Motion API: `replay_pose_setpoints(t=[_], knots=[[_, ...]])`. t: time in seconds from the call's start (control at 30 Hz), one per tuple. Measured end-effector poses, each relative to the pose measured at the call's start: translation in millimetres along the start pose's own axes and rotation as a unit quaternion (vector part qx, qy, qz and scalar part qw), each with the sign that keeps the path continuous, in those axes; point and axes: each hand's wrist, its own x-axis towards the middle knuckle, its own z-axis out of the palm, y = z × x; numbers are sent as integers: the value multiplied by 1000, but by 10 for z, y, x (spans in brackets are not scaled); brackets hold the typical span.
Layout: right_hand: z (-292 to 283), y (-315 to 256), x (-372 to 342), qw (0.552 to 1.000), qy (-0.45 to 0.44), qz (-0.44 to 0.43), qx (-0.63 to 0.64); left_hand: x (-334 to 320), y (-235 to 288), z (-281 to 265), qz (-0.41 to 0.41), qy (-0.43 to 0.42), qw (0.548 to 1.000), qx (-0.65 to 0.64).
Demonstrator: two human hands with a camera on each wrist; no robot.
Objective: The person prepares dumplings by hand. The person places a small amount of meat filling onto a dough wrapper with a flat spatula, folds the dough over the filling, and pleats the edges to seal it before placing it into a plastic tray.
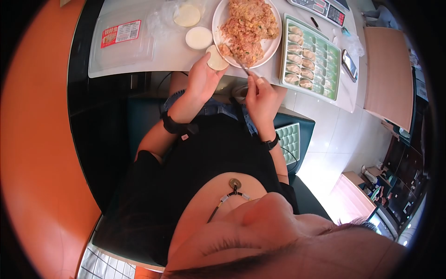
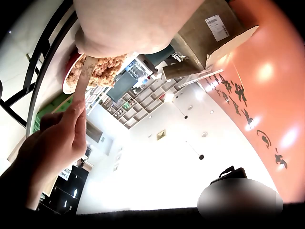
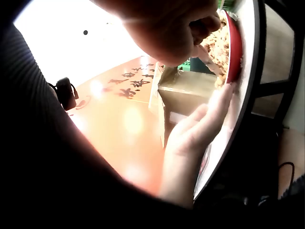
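Observation:
My left hand holds a round dumpling wrapper at its edge, close to the near rim of the plate. In my right hand is a flat spreader, gripped by its handle between thumb and fingers. The spreader's tip carries a bit of meat filling and overlaps the plate rim beside the wrapper. A large mound of minced filling covers much of the white plate, whose outside looks red in the right wrist view. The wrapper is hidden in the left wrist view.
Left of the plate lie a stack of wrappers, more wrappers in plastic and a clear labelled lid. To the right are a green compartment tray with several folded dumplings, a phone and a scale.

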Motion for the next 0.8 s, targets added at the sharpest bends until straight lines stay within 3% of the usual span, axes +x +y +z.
replay_pose_setpoints(t=[0.03, 0.1, 0.3, 0.43, 0.53, 0.63, 0.8], knots=[[103, 80, -79, 998, -2, 19, 62, 18, -5, 3, 2, -1, 1000, -9], [188, 177, -202, 998, 10, -65, 12, 60, -10, -12, -2, 6, 1000, -14], [88, 296, -294, 980, -50, -191, -26, 47, 6, -34, -5, 1, 999, -33], [-130, 292, -209, 980, -37, -190, 33, 47, 15, -10, -10, 29, 999, -24], [-171, 109, -66, 989, 20, -138, -48, 26, 15, 11, -9, 38, 999, -13], [-101, -27, 30, 991, 12, -80, -106, 12, 20, 1, -8, 37, 999, -11], [1, 66, -28, 1000, -1, 15, -14, 28, 10, -23, -3, 27, 999, -20]])
